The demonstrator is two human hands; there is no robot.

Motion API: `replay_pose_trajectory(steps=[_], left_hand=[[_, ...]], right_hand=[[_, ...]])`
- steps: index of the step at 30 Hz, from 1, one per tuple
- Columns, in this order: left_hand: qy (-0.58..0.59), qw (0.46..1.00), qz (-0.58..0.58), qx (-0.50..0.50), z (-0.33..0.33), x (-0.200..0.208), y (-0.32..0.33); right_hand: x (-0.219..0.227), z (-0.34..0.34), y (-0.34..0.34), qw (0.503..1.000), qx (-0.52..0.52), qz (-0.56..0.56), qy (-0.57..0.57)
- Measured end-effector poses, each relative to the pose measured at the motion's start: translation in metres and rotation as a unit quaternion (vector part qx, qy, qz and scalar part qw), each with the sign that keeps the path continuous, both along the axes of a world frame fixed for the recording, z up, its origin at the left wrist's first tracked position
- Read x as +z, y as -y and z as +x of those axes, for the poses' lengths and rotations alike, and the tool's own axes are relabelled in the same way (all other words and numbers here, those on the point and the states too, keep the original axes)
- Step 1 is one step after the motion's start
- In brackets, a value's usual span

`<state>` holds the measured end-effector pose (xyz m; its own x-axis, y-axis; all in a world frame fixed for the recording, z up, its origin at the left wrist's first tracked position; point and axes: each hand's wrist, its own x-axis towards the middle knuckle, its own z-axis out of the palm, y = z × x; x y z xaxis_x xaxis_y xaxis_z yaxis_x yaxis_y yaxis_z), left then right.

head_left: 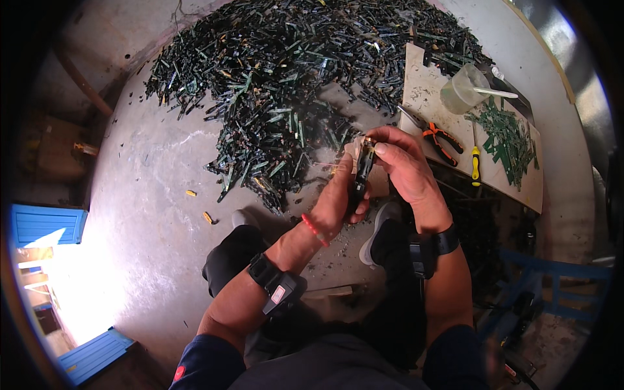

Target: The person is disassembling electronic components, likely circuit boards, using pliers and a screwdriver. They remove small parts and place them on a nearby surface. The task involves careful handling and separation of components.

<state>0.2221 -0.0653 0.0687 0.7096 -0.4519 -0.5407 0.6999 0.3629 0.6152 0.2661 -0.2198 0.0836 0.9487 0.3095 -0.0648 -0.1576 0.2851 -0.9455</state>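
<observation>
Both my hands are raised above the floor in front of my knees, holding one narrow dark piece (363,173) between them. It looks black and shiny, with a gold-coloured bit at its upper end; its exact kind is unclear. My left hand (339,194), below a red bead bracelet (314,230), wraps its lower part. With thumb and fingers, my right hand (408,168) pinches the upper end. Behind the hands, a large heap of dark and green strips (273,91) spreads over the floor.
At right, a pale board (422,84) bears orange-and-black pliers (444,143), a yellow-and-black screwdriver (476,168), a translucent plastic cup (458,94) and a pile of green strips (507,143). Small yellow pieces (208,218) lie on the floor at left. A blue frame (565,286) stands at lower right.
</observation>
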Motion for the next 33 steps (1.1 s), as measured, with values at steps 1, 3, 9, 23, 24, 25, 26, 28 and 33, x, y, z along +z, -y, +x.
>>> replay_pose_trajectory(steps=[1,3,9,23,24,25,26,28,33], left_hand=[[0.001,1.0,0.001,0.006,0.0,0.001,0.001],[0.013,1.0,0.008,0.01,-0.001,0.001,0.001],[0.101,0.994,0.048,-0.006,-0.002,-0.003,0.002],[0.026,0.999,0.023,0.006,0.001,-0.014,0.001],[0.032,0.999,0.019,0.007,0.001,-0.015,0.001],[0.038,0.999,0.016,0.007,0.001,-0.014,0.001],[0.036,0.998,0.037,0.021,0.001,-0.013,0.002],[0.03,0.995,0.081,0.051,0.001,-0.004,0.004],[0.104,0.985,0.127,0.047,0.001,-0.006,0.002]], right_hand=[[0.001,-0.001,0.0,1.0,0.003,0.003,0.001],[0.003,-0.001,-0.001,1.0,0.004,0.008,0.0],[0.009,-0.004,-0.006,0.999,-0.045,0.009,-0.01],[-0.006,0.0,-0.005,0.983,-0.007,-0.178,0.05],[-0.009,0.0,-0.006,0.982,-0.005,-0.183,0.052],[-0.013,-0.001,-0.007,0.981,-0.004,-0.188,0.054],[-0.014,-0.002,-0.009,0.979,-0.003,-0.194,0.056],[-0.006,-0.006,-0.016,0.979,0.011,-0.203,0.023],[-0.01,-0.004,-0.014,0.962,0.027,-0.254,0.094]])
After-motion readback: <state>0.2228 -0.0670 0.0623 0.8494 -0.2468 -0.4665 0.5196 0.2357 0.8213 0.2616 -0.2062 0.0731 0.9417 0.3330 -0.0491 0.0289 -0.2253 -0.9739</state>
